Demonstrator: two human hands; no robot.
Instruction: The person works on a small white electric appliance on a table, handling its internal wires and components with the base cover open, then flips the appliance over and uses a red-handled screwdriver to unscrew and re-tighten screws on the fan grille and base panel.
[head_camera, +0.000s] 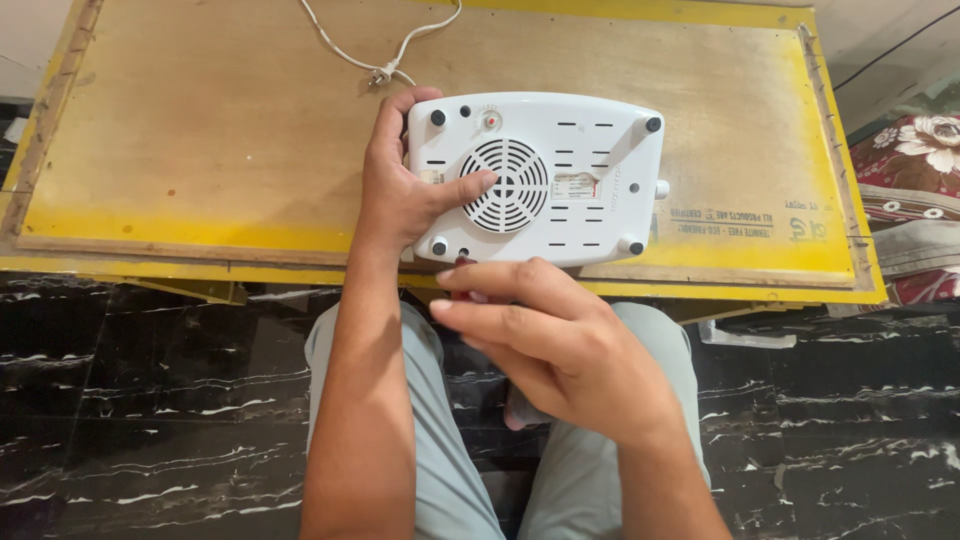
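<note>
Steadying the white appliance (560, 180) with my left hand (400, 190), fingers spread over its left edge and thumb resting on the round fan grille (508, 185). It's lying upside down, black feet up, at the near edge of the yellow-rimmed wooden worktop (200, 150). My right hand (550, 340) is pinched tight on a red-handled tool (465, 280), mostly hidden by my fingers, its tip right at the appliance's near edge. White power cord (390, 55) trails off behind. Black marble floor (150, 400) below my knees.
</note>
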